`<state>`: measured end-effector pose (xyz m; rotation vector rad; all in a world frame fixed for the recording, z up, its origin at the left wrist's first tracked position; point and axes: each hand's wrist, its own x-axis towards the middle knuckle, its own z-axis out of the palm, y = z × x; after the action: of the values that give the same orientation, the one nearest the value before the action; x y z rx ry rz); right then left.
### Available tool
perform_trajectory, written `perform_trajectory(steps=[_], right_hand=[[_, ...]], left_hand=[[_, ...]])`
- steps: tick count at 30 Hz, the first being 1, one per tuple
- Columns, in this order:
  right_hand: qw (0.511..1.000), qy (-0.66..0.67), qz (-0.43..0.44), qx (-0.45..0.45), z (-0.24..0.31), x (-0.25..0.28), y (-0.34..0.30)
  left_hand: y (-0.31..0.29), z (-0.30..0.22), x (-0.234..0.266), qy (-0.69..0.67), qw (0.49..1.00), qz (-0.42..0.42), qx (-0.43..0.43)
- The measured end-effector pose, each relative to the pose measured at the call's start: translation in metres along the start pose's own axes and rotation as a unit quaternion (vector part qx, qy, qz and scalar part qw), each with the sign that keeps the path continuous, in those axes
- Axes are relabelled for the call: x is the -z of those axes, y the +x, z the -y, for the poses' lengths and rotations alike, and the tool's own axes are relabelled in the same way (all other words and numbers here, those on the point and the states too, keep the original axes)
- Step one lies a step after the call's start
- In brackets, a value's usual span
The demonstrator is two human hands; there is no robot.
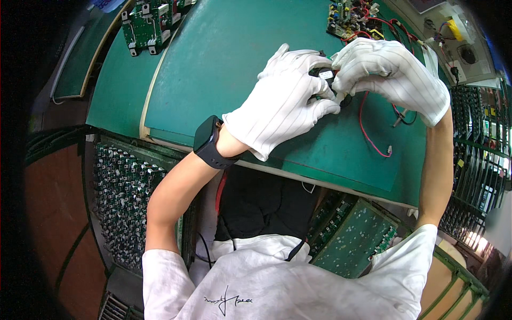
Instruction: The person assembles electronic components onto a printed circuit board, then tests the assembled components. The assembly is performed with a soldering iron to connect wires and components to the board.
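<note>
Both my hands wear white striped gloves and meet over the green bench mat (213, 69). My left hand (288, 93) is closed around a small circuit board with black parts (326, 75), its fingers curled over the near and far sides. At the board's right side, my right hand (381, 69) has thumb and fingers pinched together. Whatever lies in that pinch is hidden by the glove. A red wire (364, 125) with a pale connector at its end runs down the mat below my right hand.
Green circuit boards (149, 26) stand at the far left of the bench. Another populated board (354, 18) with red wires lies at the far right, near a grey test box (466, 53). Racks of boards (122, 197) flank me on the left and right, and a board tray (354, 240) is beside my lap.
</note>
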<state>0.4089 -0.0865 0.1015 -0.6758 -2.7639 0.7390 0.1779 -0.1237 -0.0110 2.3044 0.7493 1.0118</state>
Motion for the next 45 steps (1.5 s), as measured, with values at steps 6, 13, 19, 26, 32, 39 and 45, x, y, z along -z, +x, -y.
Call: perform_trajectory(steps=[6,13,19,26,32,39,45], right_hand=[[0.999,-0.045,0.012,0.010,0.010,0.001,0.007],[0.998,-0.031,0.014,-0.047,0.012,0.003,0.000],[0.999,-0.015,0.014,-0.042,0.020,0.005,0.007],[0.997,-0.056,0.046,-0.031,0.025,0.007,0.009],[0.996,-0.067,0.031,-0.044,0.020,0.004,-0.001],[0.998,-0.019,0.033,-0.046,0.022,0.007,0.005],[0.996,-0.053,0.040,-0.055,0.022,0.006,0.005]], left_hand=[[-0.001,0.000,0.001,0.001,1.000,0.000,0.012],[-0.001,-0.001,0.001,0.026,1.000,-0.007,-0.003],[-0.001,-0.004,0.004,0.023,1.000,-0.006,0.006],[0.000,-0.003,0.004,0.001,1.000,-0.006,0.000],[0.000,0.002,-0.003,-0.005,1.000,-0.009,0.008],[0.001,0.002,-0.002,-0.007,1.000,-0.016,0.010],[0.002,0.002,-0.002,0.008,1.000,-0.015,0.005]])
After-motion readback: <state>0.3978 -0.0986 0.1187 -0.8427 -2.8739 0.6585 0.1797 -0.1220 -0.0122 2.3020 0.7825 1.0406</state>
